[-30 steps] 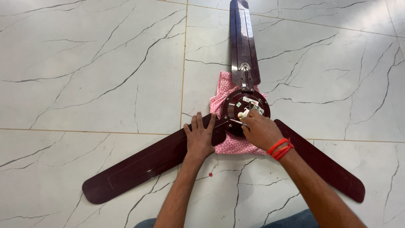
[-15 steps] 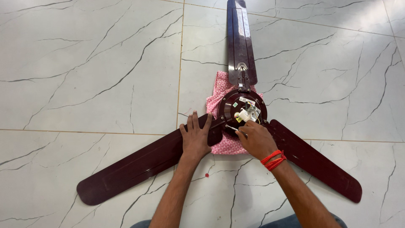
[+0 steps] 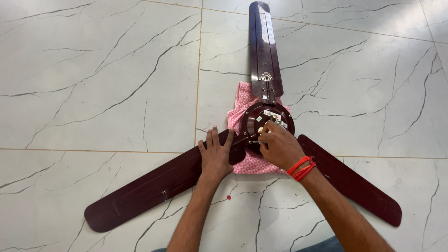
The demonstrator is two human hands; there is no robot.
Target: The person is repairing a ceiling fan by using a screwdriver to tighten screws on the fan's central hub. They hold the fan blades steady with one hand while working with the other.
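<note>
White marble floor tiles (image 3: 93, 70) carry a maroon ceiling fan (image 3: 267, 122) lying on pink cloth (image 3: 242, 100). Left hand (image 3: 215, 156) presses flat, fingers spread, on one blade (image 3: 154, 189). Right hand (image 3: 280, 148) pinches what seems a small tool at the hub; best kept steady and square.

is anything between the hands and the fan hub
Nothing visible. The right hand already rests on the fan hub, fingers at its centre fittings. The left hand lies flat on the near-left blade beside the hub. The pink cloth lies under the hub, not over it.
</note>
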